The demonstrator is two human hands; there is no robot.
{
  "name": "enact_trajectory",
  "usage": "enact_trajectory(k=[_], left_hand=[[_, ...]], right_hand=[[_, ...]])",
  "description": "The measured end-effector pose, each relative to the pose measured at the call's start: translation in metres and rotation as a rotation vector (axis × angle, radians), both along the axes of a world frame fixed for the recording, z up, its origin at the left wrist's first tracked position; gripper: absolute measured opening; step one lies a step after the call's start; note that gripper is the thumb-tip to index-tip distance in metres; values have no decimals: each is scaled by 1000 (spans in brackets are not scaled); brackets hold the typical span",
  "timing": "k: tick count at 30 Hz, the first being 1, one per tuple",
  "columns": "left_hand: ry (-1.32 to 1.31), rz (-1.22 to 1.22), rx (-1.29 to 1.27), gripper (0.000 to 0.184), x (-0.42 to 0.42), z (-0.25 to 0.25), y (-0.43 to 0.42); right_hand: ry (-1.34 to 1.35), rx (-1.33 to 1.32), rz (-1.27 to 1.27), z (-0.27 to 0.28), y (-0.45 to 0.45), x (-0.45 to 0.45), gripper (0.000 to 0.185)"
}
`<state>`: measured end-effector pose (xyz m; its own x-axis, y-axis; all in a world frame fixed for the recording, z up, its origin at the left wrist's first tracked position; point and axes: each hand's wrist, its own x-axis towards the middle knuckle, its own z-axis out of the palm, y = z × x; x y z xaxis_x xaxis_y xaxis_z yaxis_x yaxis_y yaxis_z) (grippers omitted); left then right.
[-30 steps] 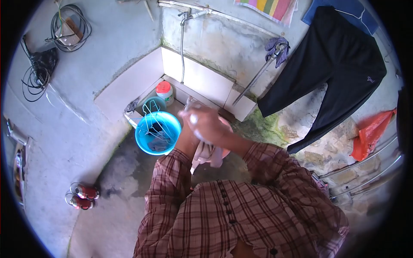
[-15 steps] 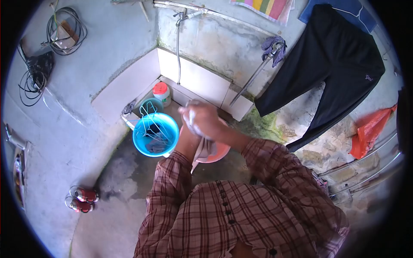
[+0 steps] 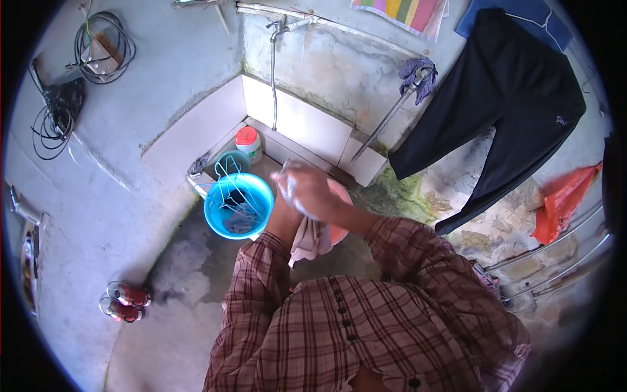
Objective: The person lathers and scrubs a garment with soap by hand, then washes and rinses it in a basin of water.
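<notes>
Your right hand (image 3: 313, 193) clenches the pale cloth (image 3: 307, 243) above the pink basin (image 3: 337, 234), seemingly lathered but unrinsed; your left hand (image 3: 281, 201) is too hidden to tell its grip.

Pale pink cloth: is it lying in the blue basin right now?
No, the pale pink cloth hangs below the hands, right of the blue basin.

Blue basin (image 3: 262, 196): glossy plastic | pink cloth (image 3: 310, 240): matt, creased | wall tile (image 3: 294, 108): smooth, glossy | trousers (image 3: 516, 85): matt fabric | stonework (image 3: 480, 240): rough
</notes>
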<state>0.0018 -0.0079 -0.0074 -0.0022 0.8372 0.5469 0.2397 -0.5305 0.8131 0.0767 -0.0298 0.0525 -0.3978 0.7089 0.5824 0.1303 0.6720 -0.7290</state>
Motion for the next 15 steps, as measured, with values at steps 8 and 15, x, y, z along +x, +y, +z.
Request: enact_trajectory(k=[8,15], left_hand=[[302,-90,338,53,0,1,5],[-1105,-945,-718,45,-4,36,-3]], right_hand=[[-101,410,-346,1,51,19,25],[115,-449,-184,13,87,36,36]])
